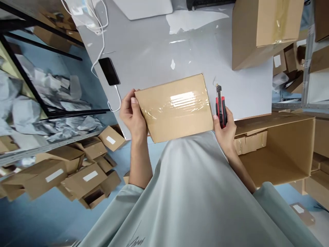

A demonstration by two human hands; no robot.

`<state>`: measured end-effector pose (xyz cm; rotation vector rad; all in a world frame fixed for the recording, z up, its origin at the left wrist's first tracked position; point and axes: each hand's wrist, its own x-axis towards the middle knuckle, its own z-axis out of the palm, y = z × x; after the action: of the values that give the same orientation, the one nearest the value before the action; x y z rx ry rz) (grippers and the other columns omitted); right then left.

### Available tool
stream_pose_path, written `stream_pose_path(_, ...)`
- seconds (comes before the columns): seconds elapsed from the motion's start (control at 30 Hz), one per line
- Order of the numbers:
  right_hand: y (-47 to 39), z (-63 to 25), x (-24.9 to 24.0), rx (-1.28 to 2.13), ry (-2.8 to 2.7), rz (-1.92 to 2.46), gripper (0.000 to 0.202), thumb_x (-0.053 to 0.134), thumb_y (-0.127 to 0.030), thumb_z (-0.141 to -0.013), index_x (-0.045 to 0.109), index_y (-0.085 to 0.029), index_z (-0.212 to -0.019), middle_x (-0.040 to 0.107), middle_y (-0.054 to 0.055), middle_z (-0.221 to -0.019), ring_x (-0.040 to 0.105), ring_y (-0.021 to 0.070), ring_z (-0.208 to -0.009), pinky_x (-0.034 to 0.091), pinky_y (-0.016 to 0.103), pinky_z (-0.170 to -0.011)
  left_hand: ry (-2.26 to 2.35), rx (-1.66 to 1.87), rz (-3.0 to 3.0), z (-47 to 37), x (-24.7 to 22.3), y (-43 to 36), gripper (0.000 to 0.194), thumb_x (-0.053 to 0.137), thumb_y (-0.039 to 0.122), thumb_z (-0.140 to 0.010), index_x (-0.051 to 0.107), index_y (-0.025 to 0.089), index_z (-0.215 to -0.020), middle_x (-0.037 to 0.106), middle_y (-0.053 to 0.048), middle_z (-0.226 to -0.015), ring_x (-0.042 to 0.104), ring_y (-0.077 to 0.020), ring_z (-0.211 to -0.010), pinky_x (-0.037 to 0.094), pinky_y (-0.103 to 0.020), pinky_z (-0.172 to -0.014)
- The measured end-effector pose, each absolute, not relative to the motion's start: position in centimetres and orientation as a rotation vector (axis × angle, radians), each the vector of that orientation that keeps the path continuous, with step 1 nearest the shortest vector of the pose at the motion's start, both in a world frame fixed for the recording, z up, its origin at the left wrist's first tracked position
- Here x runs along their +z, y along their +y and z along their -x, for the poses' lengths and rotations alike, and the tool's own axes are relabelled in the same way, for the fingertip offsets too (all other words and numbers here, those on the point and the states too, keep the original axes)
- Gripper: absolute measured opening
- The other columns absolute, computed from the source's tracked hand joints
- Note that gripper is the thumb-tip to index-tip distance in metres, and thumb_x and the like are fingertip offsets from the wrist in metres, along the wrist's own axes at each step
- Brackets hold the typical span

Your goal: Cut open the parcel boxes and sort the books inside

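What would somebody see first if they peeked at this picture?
Probably the flat brown cardboard box with shiny clear tape, held in the middle at the white table's near edge. The left hand grips its left side, and the right hand holds a red and black utility knife beside it.

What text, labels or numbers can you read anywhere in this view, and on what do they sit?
None can be read.
White labels on the small brown cardboard boxes piled on the floor: too small and blurred.
Dark script on the pale grey-green shirt: illegible.
Flat taped brown cardboard box and red-and-black utility knife: no print shows.
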<state>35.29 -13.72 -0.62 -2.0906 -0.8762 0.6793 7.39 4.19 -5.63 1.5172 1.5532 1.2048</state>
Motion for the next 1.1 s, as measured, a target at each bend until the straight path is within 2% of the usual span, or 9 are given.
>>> stream_pose_path(0.1,-14.2,-34.7,-0.3,0.790,-0.867,2.038,0.064,0.061,-0.065,-0.110,0.066,-0.023,-0.157,0.079,0.014,-0.149,0.078,0.0305,-0.132,0.069,0.044,-0.105,1.577,1.173,-1.635,-7.6,-3.2,4.8,0.059,0.071,0.079,-0.105,0.083,0.025,-0.127,0.084,-0.002,-0.127,0.078,-0.0286,-0.126,0.059,-0.055,-0.122)
stream_pose_path(0.2,-14.5,-35.2,-0.2,0.872,-0.861,1.989,0.064,0.061,-0.063,-0.111,0.065,-0.022,-0.160,0.082,0.014,-0.144,0.083,0.0282,-0.118,0.071,0.043,-0.099,1.541,1.117,-1.792,-9.9,0.3,4.9,0.052,0.070,0.070,-0.110,0.080,0.025,-0.135,0.082,-0.005,-0.138,0.076,-0.0298,-0.135,0.059,-0.053,-0.122)
stream_pose_path(0.33,-15.2,-35.8,0.5,0.926,-0.886,1.974,0.059,0.057,-0.058,-0.115,0.063,-0.025,-0.163,0.084,0.012,-0.140,0.085,0.0266,-0.110,0.071,0.045,-0.099,1.197,0.820,-1.985,-16.2,3.6,5.5,0.039,0.069,0.059,-0.113,0.080,0.030,-0.136,0.083,-0.005,-0.140,0.075,-0.0286,-0.135,0.059,-0.051,-0.121)
stream_pose_path(0.47,-15.8,-36.0,1.8,0.896,-0.971,2.006,0.060,0.056,-0.053,-0.116,0.056,-0.028,-0.171,0.078,0.013,-0.153,0.084,0.0296,-0.124,0.071,0.046,-0.103,1.013,0.530,-1.943,-21.9,3.2,7.5,0.029,0.084,0.043,-0.102,0.081,0.033,-0.129,0.081,-0.005,-0.139,0.074,-0.0303,-0.134,0.060,-0.049,-0.122)
stream_pose_path(0.53,-15.8,-36.0,2.3,0.861,-1.015,2.029,0.060,0.057,-0.052,-0.116,0.057,-0.027,-0.170,0.075,0.013,-0.159,0.081,0.0308,-0.133,0.071,0.046,-0.106,0.983,0.420,-1.884,-23.3,2.3,8.6,0.027,0.086,0.033,-0.096,0.082,0.030,-0.123,0.082,-0.006,-0.131,0.077,-0.0299,-0.125,0.064,-0.048,-0.115)
stream_pose_path(0.63,-15.7,-36.0,3.0,0.868,-1.021,2.049,0.058,0.055,-0.048,-0.117,0.058,-0.025,-0.170,0.075,0.013,-0.160,0.081,0.0292,-0.133,0.071,0.044,-0.106,0.958,0.311,-1.804,-24.0,1.2,9.7,0.023,0.084,0.024,-0.093,0.083,0.025,-0.116,0.084,-0.006,-0.115,0.079,-0.0276,-0.110,0.066,-0.047,-0.107)
stream_pose_path(0.9,-15.2,-35.2,4.3,0.843,-1.049,2.128,0.054,0.054,-0.042,-0.117,0.061,-0.025,-0.168,0.073,0.010,-0.163,0.076,0.0281,-0.144,0.068,0.043,-0.114,0.958,0.389,-1.728,-23.8,0.1,9.1,0.019,0.090,0.030,-0.088,0.084,0.027,-0.105,0.083,-0.007,-0.113,0.079,-0.0315,-0.111,0.067,-0.050,-0.108)
stream_pose_path(1.0,-15.1,-35.0,4.3,0.806,-1.135,2.175,0.055,0.050,-0.040,-0.118,0.059,-0.026,-0.170,0.076,0.010,-0.158,0.079,0.0284,-0.139,0.070,0.043,-0.108,0.943,0.396,-1.785,-23.8,0.4,8.8,0.019,0.090,0.031,-0.089,0.085,0.029,-0.107,0.083,-0.006,-0.115,0.080,-0.0317,-0.112,0.067,-0.051,-0.107)
stream_pose_path(1.1,-14.9,-34.5,4.7,0.774,-1.206,2.240,0.057,0.046,-0.037,-0.118,0.055,-0.024,-0.173,0.082,0.012,-0.148,0.083,0.0283,-0.126,0.071,0.039,-0.097,0.921,0.367,-1.881,-23.8,0.8,8.7,0.020,0.086,0.027,-0.092,0.085,0.030,-0.112,0.083,-0.006,-0.119,0.080,-0.0310,-0.113,0.067,-0.049,-0.105)
